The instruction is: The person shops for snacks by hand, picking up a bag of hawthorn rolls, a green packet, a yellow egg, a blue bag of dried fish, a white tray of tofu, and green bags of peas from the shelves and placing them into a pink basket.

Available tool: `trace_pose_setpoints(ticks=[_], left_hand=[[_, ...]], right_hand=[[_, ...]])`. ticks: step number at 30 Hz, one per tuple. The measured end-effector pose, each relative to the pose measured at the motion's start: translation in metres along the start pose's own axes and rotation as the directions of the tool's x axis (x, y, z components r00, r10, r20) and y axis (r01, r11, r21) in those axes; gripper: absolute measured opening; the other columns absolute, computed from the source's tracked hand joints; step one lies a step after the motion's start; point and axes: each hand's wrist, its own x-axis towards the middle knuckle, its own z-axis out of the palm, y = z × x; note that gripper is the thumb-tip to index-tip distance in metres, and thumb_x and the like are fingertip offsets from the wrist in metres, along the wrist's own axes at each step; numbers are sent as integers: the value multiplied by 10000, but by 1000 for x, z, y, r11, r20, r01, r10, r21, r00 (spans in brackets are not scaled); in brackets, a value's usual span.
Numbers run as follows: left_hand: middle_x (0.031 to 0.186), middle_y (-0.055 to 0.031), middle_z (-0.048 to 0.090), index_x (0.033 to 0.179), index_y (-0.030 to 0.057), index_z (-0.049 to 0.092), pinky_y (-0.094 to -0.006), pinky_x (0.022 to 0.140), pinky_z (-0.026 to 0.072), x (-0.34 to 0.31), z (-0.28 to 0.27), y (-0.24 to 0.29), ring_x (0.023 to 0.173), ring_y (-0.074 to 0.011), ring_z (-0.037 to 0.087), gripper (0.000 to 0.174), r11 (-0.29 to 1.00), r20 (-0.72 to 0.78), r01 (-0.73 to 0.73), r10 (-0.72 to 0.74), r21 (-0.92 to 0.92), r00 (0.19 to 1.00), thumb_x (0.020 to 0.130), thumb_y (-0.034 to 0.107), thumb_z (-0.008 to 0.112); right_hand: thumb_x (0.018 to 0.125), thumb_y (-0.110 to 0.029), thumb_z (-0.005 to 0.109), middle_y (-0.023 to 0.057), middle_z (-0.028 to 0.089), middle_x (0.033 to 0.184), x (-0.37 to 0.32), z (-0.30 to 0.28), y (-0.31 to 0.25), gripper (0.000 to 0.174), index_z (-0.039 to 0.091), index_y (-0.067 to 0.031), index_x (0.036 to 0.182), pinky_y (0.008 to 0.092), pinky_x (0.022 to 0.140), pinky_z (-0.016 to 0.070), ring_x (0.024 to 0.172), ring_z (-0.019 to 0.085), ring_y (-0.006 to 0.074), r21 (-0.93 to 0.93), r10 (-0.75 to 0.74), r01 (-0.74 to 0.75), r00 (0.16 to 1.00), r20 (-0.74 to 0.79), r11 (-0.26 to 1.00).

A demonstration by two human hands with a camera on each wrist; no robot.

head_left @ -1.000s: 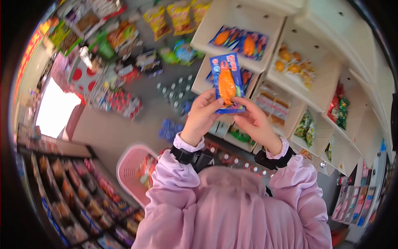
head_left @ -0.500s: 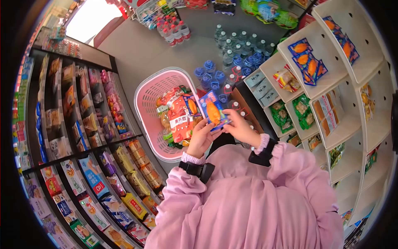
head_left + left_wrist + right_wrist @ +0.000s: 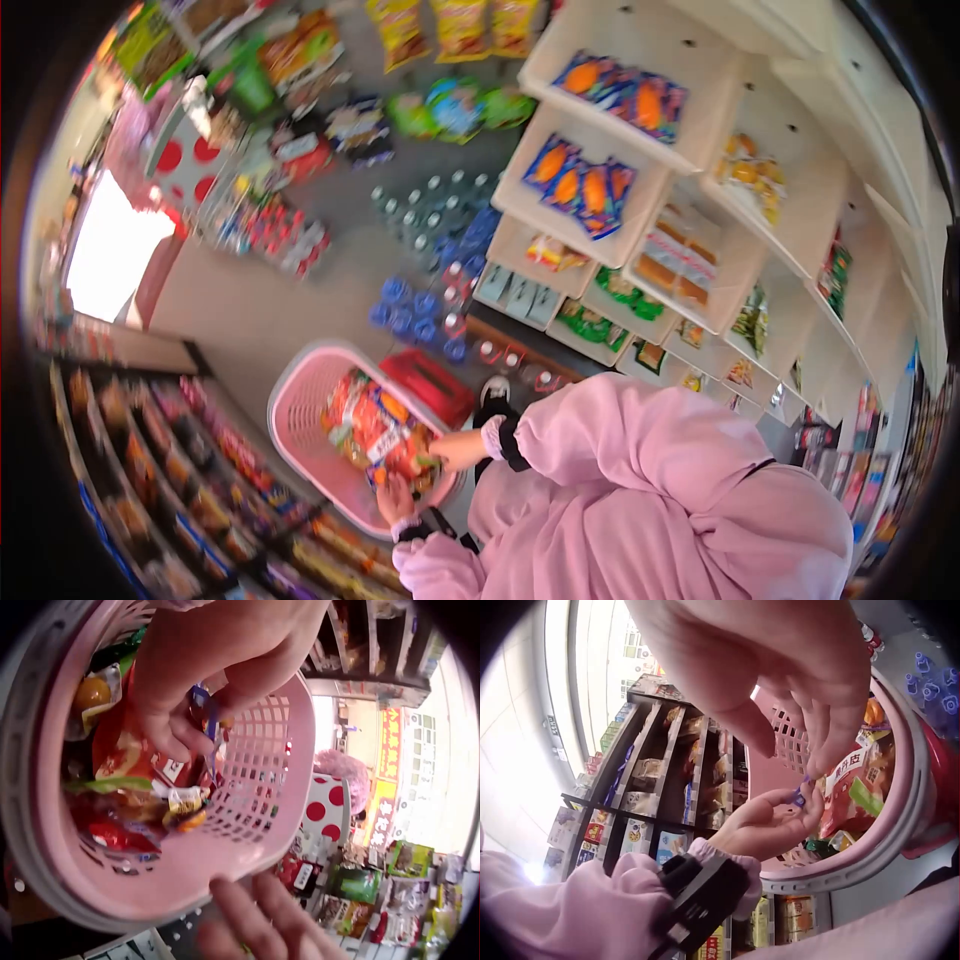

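Inside the pink basket point(image 3: 300, 378), my left hand point(image 3: 396, 500) is down at the near end, pinching a small blue snack packet point(image 3: 800, 796). Most of that packet is hidden by the fingers. In the left wrist view the left hand point(image 3: 217, 667) reaches over a red snack bag point(image 3: 124, 750) with a white label, and the packet's blue edge point(image 3: 201, 697) shows beside the thumb. My right hand point(image 3: 457, 450) is over the basket's right rim. Its fingers are loosely bent and apart in the left wrist view, with nothing between them.
A red basket point(image 3: 430, 385) stands against the pink one. Blue-capped bottles point(image 3: 410, 315) are on the floor beyond. White shelf bins point(image 3: 590, 150) with blue snack packets point(image 3: 580, 185) rise at the right. A dark snack rack point(image 3: 130, 450) lines the left.
The blue packet, earlier held by both hands, has gone down into the pink basket with the left hand. The right hand has let go. The head view has swung around.
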Motion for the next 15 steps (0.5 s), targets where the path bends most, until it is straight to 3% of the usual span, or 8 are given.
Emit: trace_pose_setpoints(ticks=[2,4,6,7,9,13,14,15], left_hand=[[877,-89,552,956,-6,496,-326,795,438,-15,33,-3,854,-195,517,179,999,-73,18,-15,43,997,822,89,425],[887,-77,536,927,5,497,-333,783,436,-19,59,-8,848,-183,506,166,990,27,72,-76,125,997,812,123,476],[895,-78,529,928,15,497,-339,776,434,-17,89,-16,859,-178,500,162,975,108,95,-118,203,987,812,128,493],[891,-77,529,935,18,495,-340,775,433,-19,111,-20,861,-177,500,165,963,208,84,-139,254,968,810,126,499],[884,-75,530,948,22,493,-342,773,431,-34,173,-32,864,-175,498,175,935,394,49,-195,350,898,806,123,510],[892,-81,539,1006,20,480,-327,746,441,-94,316,-65,785,-169,521,216,839,663,-241,-176,488,727,800,77,508],[892,-82,543,1015,15,477,-312,738,445,-115,351,-74,787,-165,527,219,801,731,-326,-192,503,655,804,71,502],[893,-83,546,1023,11,473,-297,729,449,-140,385,-85,789,-162,534,222,760,789,-410,-213,505,577,808,64,496]], right_hand=[[686,-88,487,168,559,757,-14,-19,4,213,519,16,868,364,601,422,694,558,279,-42,-20,20,1000,10,999],[736,-88,486,133,585,808,-42,-43,-7,207,519,20,910,328,664,439,777,570,228,159,-41,67,985,-165,985],[763,-90,488,116,589,815,-77,-79,-31,210,509,18,941,309,691,447,806,570,199,241,-35,99,966,-256,966],[767,-91,491,113,589,824,-90,-93,-35,216,501,17,953,302,687,451,801,572,190,186,-84,159,930,-358,969],[782,-94,494,110,587,846,-122,-123,-49,217,490,14,970,287,680,456,801,571,170,80,-139,211,841,-524,974],[776,-114,501,102,585,835,-201,-185,-95,203,520,-11,950,308,649,456,748,575,207,26,-117,227,594,-796,974],[780,-106,499,95,586,839,-218,-199,-97,199,518,-12,955,311,651,457,753,574,207,41,-85,212,553,-829,977],[777,-102,496,107,587,829,-233,-212,-98,192,526,-13,944,315,652,458,740,577,219,-55,-138,192,449,-883,980]])
